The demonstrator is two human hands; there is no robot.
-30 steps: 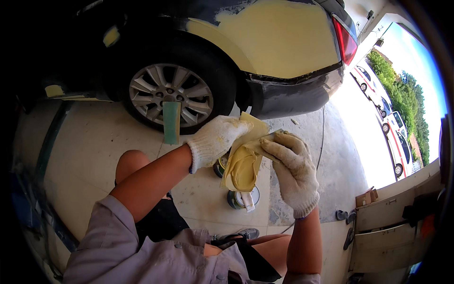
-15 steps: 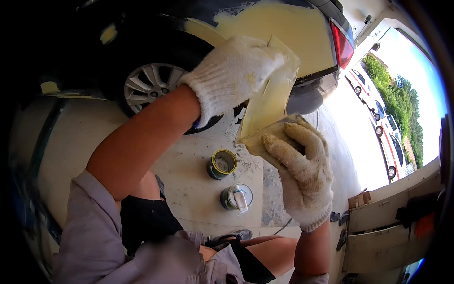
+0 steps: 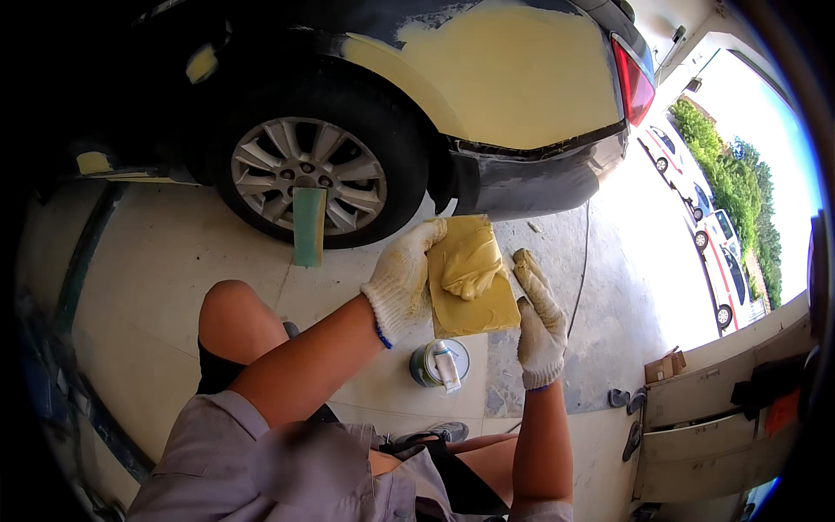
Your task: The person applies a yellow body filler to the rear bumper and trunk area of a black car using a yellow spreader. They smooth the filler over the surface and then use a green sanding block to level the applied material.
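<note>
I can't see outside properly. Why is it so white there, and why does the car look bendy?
Head view: sun glare whitens the driveway; the fisheye lens curves the car near the dark rim; the board and hands stay sharp.

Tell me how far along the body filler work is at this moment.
Done: the car's rear quarter panel already carries a broad yellow filler coat. In hand: the left hand holds a mixing board with a lump of filler; the right hand is at its edge. Left: that lump is unspread, and dark bare patches show along the coat's upper edge.
</note>
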